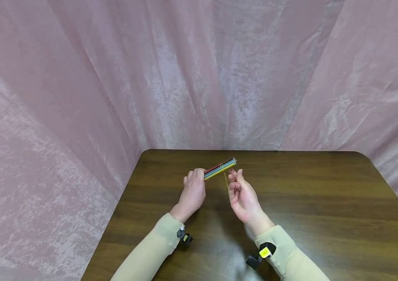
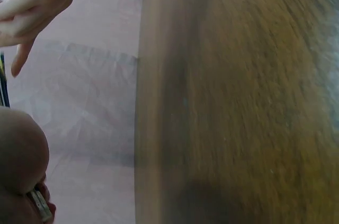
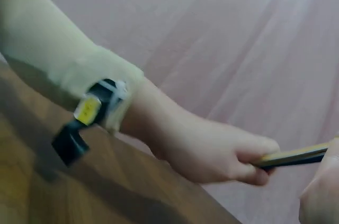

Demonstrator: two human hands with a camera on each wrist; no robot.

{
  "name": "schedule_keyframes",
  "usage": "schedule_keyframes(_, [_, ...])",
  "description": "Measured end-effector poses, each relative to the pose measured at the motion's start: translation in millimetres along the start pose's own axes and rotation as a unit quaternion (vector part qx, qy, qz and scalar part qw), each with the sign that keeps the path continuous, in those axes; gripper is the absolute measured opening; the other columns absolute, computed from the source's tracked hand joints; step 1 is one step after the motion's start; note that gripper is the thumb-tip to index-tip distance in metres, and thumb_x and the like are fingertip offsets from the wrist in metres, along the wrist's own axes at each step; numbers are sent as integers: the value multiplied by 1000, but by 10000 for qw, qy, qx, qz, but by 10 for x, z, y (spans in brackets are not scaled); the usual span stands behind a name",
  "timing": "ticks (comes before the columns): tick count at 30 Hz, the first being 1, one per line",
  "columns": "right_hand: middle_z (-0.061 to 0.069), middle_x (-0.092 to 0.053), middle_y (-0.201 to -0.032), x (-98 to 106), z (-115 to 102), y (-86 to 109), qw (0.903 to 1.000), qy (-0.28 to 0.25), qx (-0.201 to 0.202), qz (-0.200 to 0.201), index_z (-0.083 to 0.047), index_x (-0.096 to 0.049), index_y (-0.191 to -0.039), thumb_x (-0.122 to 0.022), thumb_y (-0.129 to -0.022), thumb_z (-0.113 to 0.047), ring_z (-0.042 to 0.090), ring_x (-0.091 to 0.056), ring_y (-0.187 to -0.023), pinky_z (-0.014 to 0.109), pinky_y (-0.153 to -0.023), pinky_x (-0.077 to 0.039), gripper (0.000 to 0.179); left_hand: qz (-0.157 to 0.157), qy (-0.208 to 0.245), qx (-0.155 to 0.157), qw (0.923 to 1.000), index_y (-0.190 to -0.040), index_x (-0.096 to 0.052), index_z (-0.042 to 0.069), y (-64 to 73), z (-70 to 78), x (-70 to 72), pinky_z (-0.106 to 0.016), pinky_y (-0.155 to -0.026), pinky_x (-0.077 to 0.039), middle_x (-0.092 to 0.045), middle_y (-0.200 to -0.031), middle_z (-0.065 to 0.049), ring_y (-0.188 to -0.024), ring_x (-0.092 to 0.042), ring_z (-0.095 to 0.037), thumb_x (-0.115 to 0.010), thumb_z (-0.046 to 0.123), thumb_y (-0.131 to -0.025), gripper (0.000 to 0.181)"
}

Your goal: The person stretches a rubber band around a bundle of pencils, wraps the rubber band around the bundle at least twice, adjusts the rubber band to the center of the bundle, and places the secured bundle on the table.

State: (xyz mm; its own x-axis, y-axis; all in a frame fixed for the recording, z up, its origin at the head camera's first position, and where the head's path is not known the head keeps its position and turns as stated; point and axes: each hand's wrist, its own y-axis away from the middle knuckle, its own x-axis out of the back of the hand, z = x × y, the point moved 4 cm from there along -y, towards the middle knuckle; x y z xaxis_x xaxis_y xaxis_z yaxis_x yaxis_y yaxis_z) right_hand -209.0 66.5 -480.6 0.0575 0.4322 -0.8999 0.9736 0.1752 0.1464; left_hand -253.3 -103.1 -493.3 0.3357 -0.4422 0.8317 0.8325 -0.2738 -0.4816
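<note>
My left hand (image 1: 192, 193) grips a bundle of thin pencils (image 1: 216, 170) in red, black, blue and yellow, held tilted above the table, far ends up to the right. Around the bundle near those ends runs a thin yellow rubber band (image 1: 226, 180). A strand of it is stretched down to the curled fingers of my right hand (image 1: 246, 199), just right of the bundle. In the right wrist view the pencils (image 3: 294, 158) come out of the left fist. Only a sliver of the pencils (image 2: 3, 89) shows in the left wrist view; the fist hides their other part.
Below both hands lies a brown wood-grain table (image 1: 311, 195) with rounded far corners. Pink curtains (image 1: 199, 78) hang behind it and along the sides. Each sleeved wrist carries a small black camera mount (image 1: 265, 251).
</note>
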Motion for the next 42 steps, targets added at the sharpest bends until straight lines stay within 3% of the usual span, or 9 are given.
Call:
schedule_keyframes(5, [-3, -68, -82, 38, -79, 2, 9987, 474, -48, 194, -10, -64, -103, -59, -106, -41, -5, -62, -59, 7, -62, -49, 32, -121, -51, -486, 9987, -119, -58, 5, 25, -34, 14, -38, -78, -39, -63, -109, -9, -96, -54, -28, -76, -5, -93, 33])
schedule_keyframes(12, [-6, -64, -78, 68, -127, 13, 9904, 1363, 222, 78, -9, -76, -121, -60, -106, -48, -5, -60, -58, 9, -61, -50, 45, -240, -610, -1022, 9926, -119, -60, 7, 53, -108, 51, -37, -78, -38, -59, -104, -6, -96, -52, -26, -73, -4, -95, 30])
schedule_keyframes(16, [-4, -61, -74, 97, -136, 28, 9699, 2332, 645, 271, -1, -74, -126, -68, -107, -31, -1, -57, -56, 15, -62, -54, 35, -131, -1093, -1434, 9835, -118, -62, 7, 58, -135, 99, -39, -77, -39, -58, -102, -7, -93, -52, -28, -72, -7, -93, 31])
schedule_keyframes(22, [-1, -63, -70, 105, -129, 47, 9336, 3399, 1086, 318, 8, -71, -124, -76, -100, -10, 5, -56, -57, 23, -62, -56, 31, -118, -1362, -1808, 9740, -117, -59, 8, 51, -129, 170, -42, -78, -40, -56, -101, -8, -91, -49, -28, -64, -3, -99, 22])
schedule_keyframes(27, [0, -64, -72, 140, -125, 20, 9145, 3921, 949, 304, 9, -71, -124, -82, -95, -11, 6, -56, -57, 25, -62, -57, 36, -104, -1414, -1937, 9708, -115, -58, 9, 62, -137, 171, -41, -78, -41, -56, -100, -7, -90, -50, -27, -70, 0, -97, 24])
schedule_keyframes(33, [6, -70, -80, 191, -134, -20, 9059, 4140, 821, 355, 9, -71, -123, -83, -93, -8, 8, -57, -56, 26, -61, -57, 36, -205, -1465, -1968, 9692, -115, -58, 9, 76, -140, 144, -41, -78, -40, -57, -102, -7, -91, -51, -27, -71, 1, -97, 24])
schedule_keyframes(42, [4, -76, -97, 197, -171, -29, 8873, 4543, 687, 396, 8, -69, -121, -86, -90, -8, 9, -60, -60, 25, -61, -57, 39, -319, -1535, -1936, 9685, -114, -58, 10, 61, -92, 159, -40, -79, -40, -58, -101, -6, -91, -51, -26, -71, 2, -98, 22])
